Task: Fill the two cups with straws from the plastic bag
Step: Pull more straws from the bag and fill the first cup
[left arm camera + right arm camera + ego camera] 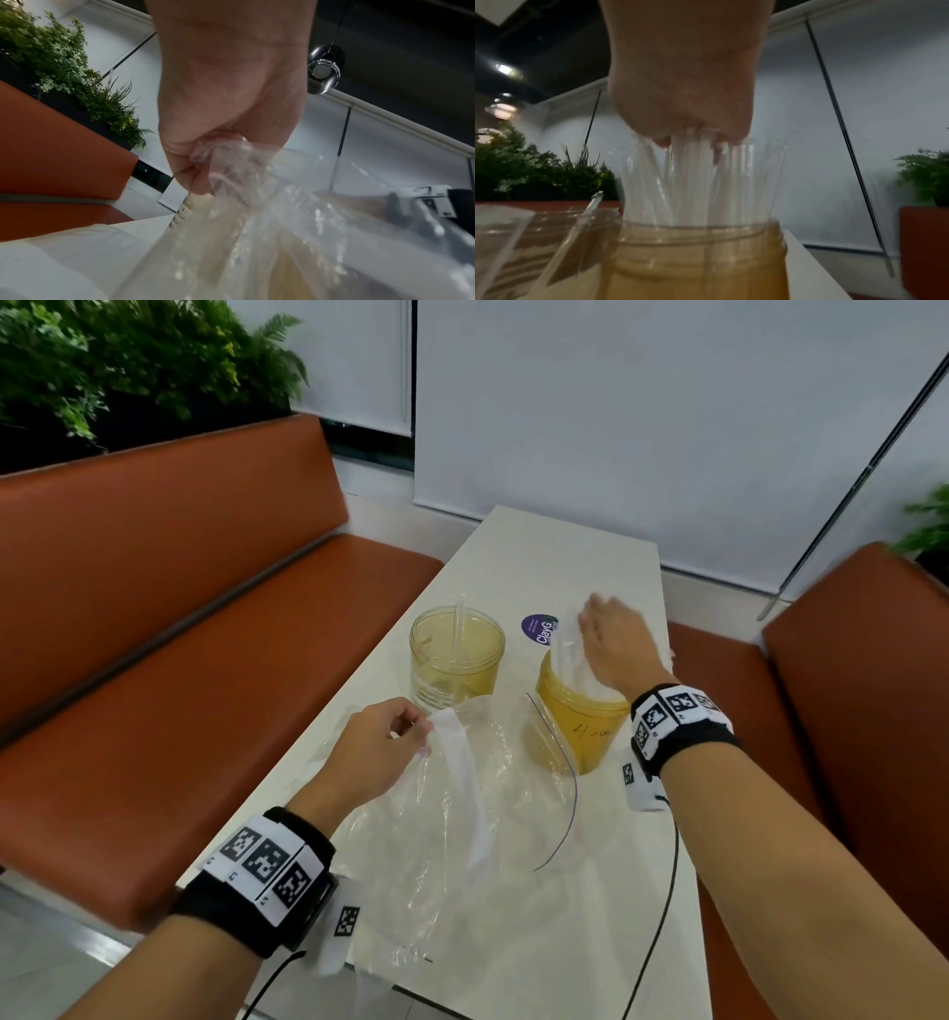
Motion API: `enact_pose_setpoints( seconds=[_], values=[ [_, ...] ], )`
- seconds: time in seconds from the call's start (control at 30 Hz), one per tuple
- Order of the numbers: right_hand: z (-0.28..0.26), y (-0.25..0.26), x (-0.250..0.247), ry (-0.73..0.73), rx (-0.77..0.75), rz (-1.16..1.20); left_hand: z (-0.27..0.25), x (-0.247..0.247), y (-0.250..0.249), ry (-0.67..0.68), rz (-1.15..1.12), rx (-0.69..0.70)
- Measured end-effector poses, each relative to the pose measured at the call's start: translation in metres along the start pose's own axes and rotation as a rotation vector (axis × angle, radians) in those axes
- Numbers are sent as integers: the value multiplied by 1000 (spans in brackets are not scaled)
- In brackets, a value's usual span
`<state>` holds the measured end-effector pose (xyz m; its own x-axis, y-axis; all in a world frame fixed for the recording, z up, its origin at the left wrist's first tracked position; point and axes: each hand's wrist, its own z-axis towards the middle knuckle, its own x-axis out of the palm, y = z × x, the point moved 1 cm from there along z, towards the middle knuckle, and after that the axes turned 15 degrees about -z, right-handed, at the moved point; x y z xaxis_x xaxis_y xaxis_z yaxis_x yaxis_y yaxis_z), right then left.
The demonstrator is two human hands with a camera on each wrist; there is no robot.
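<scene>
Two amber see-through cups stand on the white table [565, 557]. The left cup [456, 654] holds a single clear straw [458, 621]. My right hand [590, 624] grips from above a bundle of clear straws [570, 654] whose lower ends stand inside the right cup [580, 726]. In the right wrist view my fingers [664, 141] curl over the tops of the straws [693, 182] above the cup [700, 263]. My left hand [418, 729] pinches an edge of the clear plastic bag [462, 814], which lies crumpled in front of the cups. The bag [257, 223] hangs from my left hand [197, 162].
A round purple sticker [539, 629] lies on the table between the cups. Orange benches flank the table on the left [179, 660] and right [847, 685]. A black cable [662, 891] trails from my right wrist across the table's near right edge.
</scene>
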<state>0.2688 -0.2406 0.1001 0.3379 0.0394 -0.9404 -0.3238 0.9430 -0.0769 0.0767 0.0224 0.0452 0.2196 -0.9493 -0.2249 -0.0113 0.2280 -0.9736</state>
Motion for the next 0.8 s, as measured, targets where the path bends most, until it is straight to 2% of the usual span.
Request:
enact_pose_setpoints(
  seconds=[0.03,0.07,0.13,0.17,0.2,0.3,0.33,0.4,0.43,0.47,0.53,0.6,0.63,0.7,0.8],
  values=[
    [-2,2,5,76,-2,-51,0,0,0,4,-2,0],
    [-3,4,4,66,17,-60,0,1,1,12,-4,1],
    [3,8,-5,-149,71,10,0,1,1,26,-6,6],
    [8,11,-6,-207,83,25,0,2,1,28,-6,7],
    [10,15,-5,-179,52,0,0,2,1,28,-1,9],
    [8,29,13,80,-106,-234,1,3,1,34,19,17],
    [7,29,13,78,-98,-246,1,3,1,42,18,18],
    [3,24,1,-41,39,-155,2,2,1,50,17,19],
    [2,18,-7,-91,172,-132,2,2,1,51,19,22],
    [-2,11,-12,-73,314,-116,2,1,2,52,20,26],
    [-12,1,-15,158,481,-44,2,1,2,49,13,31],
    [-22,-2,-8,302,455,28,1,0,2,52,5,34],
    [-22,-5,-3,281,416,57,1,0,1,55,3,38],
    [-16,-11,-4,138,349,109,1,1,0,64,5,42],
    [-5,-15,-21,-15,331,157,3,2,0,73,-5,46]
  ],
)
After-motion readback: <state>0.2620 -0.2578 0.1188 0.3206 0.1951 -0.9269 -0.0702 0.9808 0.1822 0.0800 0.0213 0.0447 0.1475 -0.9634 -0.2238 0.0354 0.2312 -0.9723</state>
